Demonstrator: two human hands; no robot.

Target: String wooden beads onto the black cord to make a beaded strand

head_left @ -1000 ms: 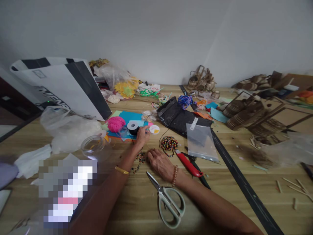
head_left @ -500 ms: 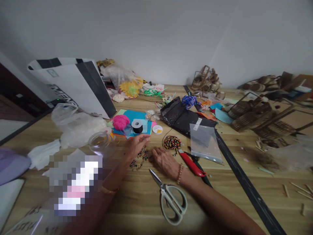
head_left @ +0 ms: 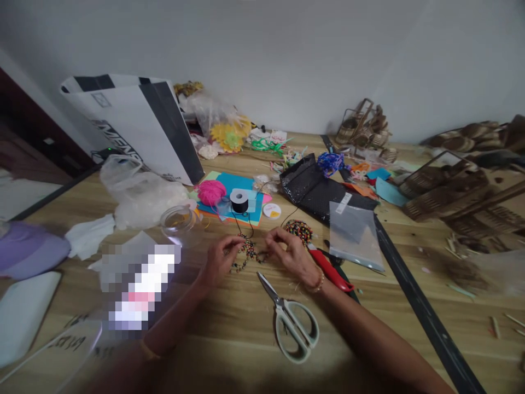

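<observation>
Head view, left hand, right hand (fingers curled, pinch unclear), one bead cluster between, one spool

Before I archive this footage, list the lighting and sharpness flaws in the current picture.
Head view: dim, the table darkening toward the bottom edge; head view: blocky pixelation covers a patch at left; head view: baskets at right look stretched and soft, scissors sharper, central beads too fine to count.

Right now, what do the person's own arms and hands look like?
The left hand and right hand are ungloved, with no sleeves in view. A yellowish band, blurred, sits around the left forearm; a beaded bracelet circles the right wrist.
</observation>
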